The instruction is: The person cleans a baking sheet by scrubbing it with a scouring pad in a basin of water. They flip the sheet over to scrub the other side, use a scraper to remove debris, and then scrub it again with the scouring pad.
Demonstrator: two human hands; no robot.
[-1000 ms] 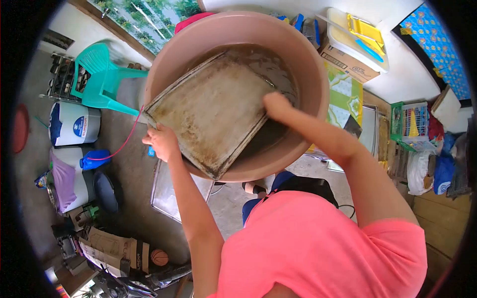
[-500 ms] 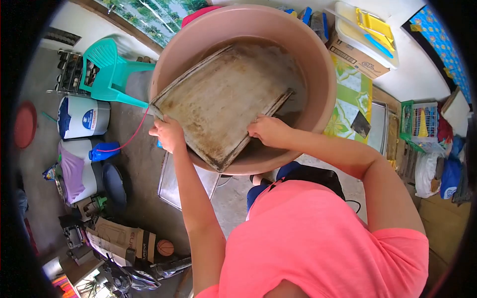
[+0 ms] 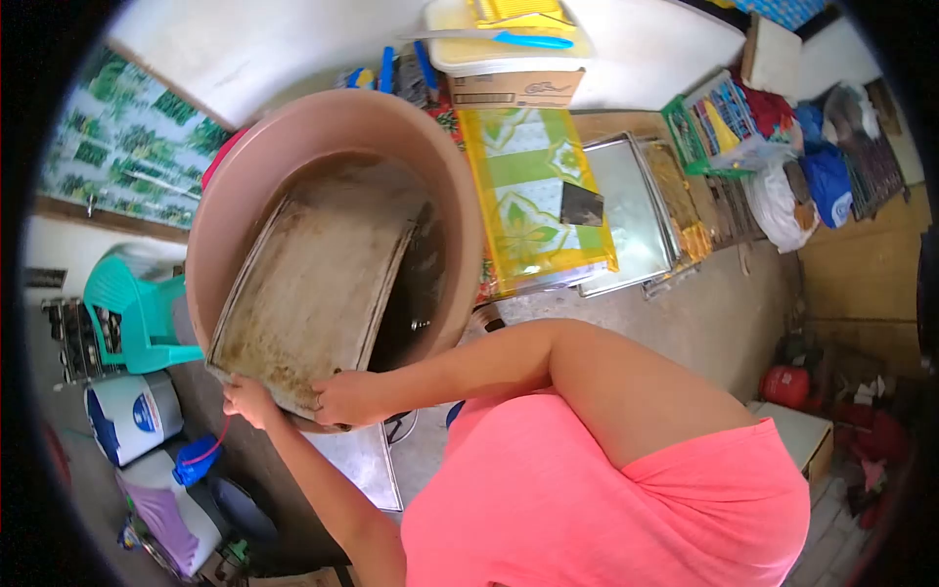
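Observation:
A stained rectangular metal tray point(image 3: 311, 284) leans inside a large pinkish-brown basin point(image 3: 217, 210), its far end down in murky water point(image 3: 416, 279). The near end rests over the basin's front rim. My left hand point(image 3: 251, 402) has its fingers closed on the near left corner of the tray. At the near right corner, my right hand point(image 3: 344, 397) grips the edge, with a ring showing on one finger. Both thumbs and fingertips are partly hidden by the tray and the hands themselves.
Below the basin lies another flat metal sheet point(image 3: 364, 462). On the right, a patterned table point(image 3: 533, 210) stands beside stacked metal trays point(image 3: 631, 210). A teal chair point(image 3: 137, 313) and a blue-and-white container point(image 3: 132, 416) are at the left. A green crate point(image 3: 685, 132) sits farther right.
My view has turned right, so the basin appears farther left and lower. My right hand has slid from the tray's right side to its near corner, closer to my left hand.

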